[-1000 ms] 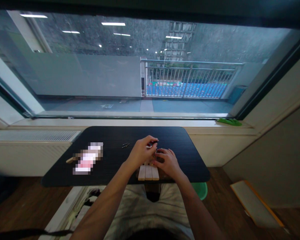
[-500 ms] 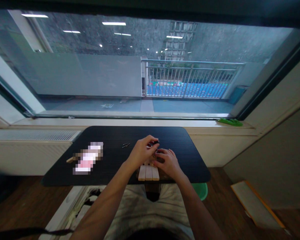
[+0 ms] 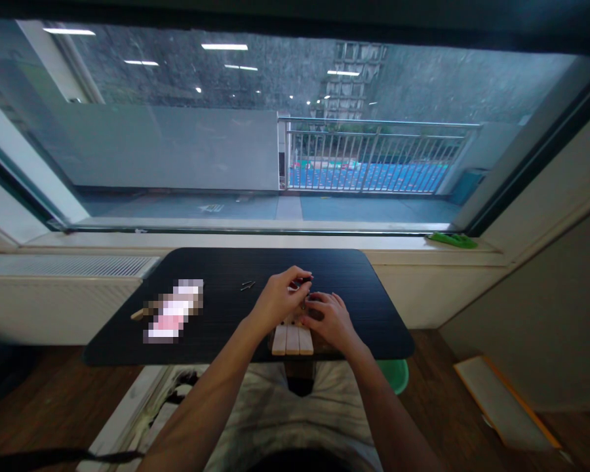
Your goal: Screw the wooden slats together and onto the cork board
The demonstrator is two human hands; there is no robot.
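Three light wooden strips lie side by side near the front edge of the black table. Small dark dots, perhaps holes or screw heads, mark their upper part, and a darker brown part shows at their right. My left hand arches over the far end of the strips, thumb and forefinger pinched around something small and dark. Close beside it, my right hand has its fingers curled in at the strips' right side. What its fingertips hold, if anything, is hidden.
Several thin metal screws or nails lie left of my hands. Farther left are a pixelated pink-and-white item and a wooden stick. A window sill runs behind the table; a green bowl-like container is below its right front edge.
Almost nothing differs. The fingertips of my left hand have shifted very slightly; my right hand and the wooden strips are where they were.
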